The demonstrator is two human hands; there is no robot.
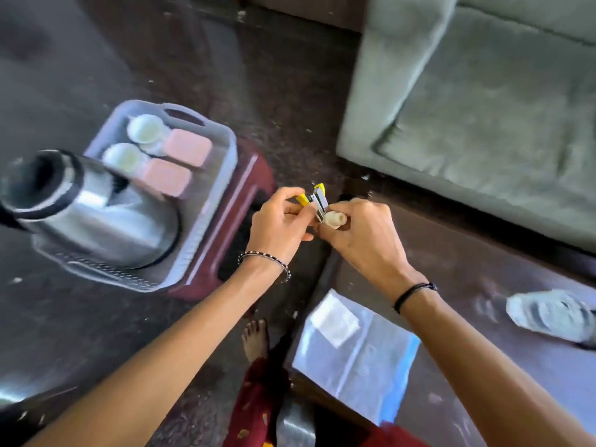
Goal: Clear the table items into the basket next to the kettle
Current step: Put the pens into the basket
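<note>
**Both hands on a yellow stapler above the gap between stool and table**

Head view, looking down. The left hand (280,221) and the right hand (361,233) meet at the centre of the frame, each closed on a yellow stapler (314,198) whose metal arm stands hinged open. The left fingers pinch the yellow body; the right hand grips the other end and also holds a small cream-coloured bottle (335,219) against the palm, its neck pointing left. The stapler is held in the air, clear of any surface, just right of the maroon stool (245,185).

On the stool rests a pale translucent basket (222,137) with a cut-out handle at its far rim. Inside it lie two white cups (144,128) on the left, two pink rectangular boxes (187,146) beside them, and a steel kettle (96,217) with a black-rimmed mouth, which fills the near half of the basket.

At lower right a dark table (451,262) bears a clear plastic sleeve (371,366) with a white slip inside, and a crumpled white and grey object (551,314) near the right edge; blur hides what it is. A grey-green sofa (483,108) fills the upper right. A beaded bracelet circles the left wrist, a black cord the right. A bare foot (256,337) shows on the dark floor
</note>
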